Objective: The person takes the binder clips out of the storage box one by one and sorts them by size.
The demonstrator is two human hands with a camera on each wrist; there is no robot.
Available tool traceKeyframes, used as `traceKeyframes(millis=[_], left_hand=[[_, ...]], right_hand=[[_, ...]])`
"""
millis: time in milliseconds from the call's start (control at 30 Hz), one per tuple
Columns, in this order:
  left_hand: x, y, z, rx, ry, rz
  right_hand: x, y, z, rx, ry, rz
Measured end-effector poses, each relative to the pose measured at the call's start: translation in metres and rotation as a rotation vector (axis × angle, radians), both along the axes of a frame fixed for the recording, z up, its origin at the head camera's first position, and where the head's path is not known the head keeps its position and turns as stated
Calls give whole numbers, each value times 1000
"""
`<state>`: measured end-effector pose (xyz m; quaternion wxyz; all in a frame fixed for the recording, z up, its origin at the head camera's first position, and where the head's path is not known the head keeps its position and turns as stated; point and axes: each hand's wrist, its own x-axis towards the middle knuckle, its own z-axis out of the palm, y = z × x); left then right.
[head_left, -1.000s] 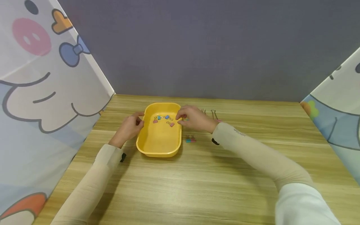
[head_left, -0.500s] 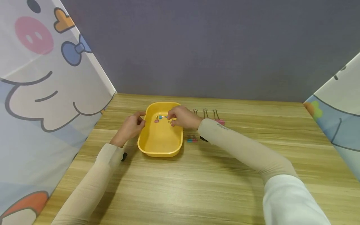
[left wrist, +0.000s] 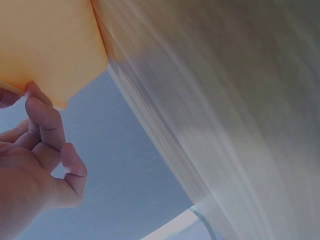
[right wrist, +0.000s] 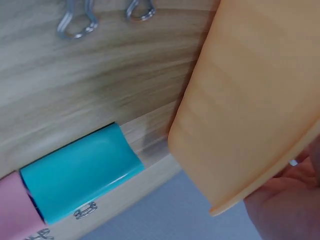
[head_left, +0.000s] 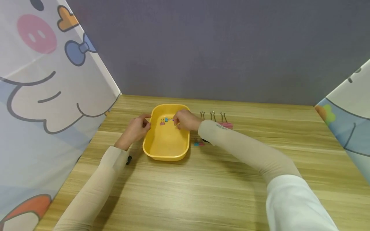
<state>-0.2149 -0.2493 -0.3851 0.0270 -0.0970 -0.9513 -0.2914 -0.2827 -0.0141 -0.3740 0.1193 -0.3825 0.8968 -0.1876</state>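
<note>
A yellow tray (head_left: 166, 144) stands on the table with several small binder clips inside. My left hand (head_left: 135, 131) holds its left rim; the left wrist view shows the fingers (left wrist: 45, 117) bent at that rim. My right hand (head_left: 186, 120) reaches down over the right wall into the tray. Its thumb and fingers pinch a small binder clip (head_left: 175, 124), mostly hidden by them. Close by lie a pink binder clip (head_left: 162, 122) and a blue binder clip (head_left: 166, 119). In the right wrist view the tray wall (right wrist: 240, 115) covers most of that hand.
Larger binder clips stand right of the tray on the wooden table (head_left: 185, 192), among them a pink binder clip (head_left: 226, 125) and a teal binder clip (right wrist: 82, 172). Small teal and pink binder clips (head_left: 199, 144) lie nearer. A grey panel (head_left: 216, 51) rises behind.
My right hand has moved left from the tray's right rim and down in among the small clips, covering the pink one nearest it. My left hand stays at the left rim.
</note>
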Motion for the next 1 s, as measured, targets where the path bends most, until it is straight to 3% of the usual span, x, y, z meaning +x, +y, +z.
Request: traceKeyframes(millis=[467,1000], left_hand=[[-2,-1,-1,7,-5,7],[0,0,1,14,-5,2]], right_hand=[[2,-12,-4,126,117,-37],[4,-14,-5,140,155,19]])
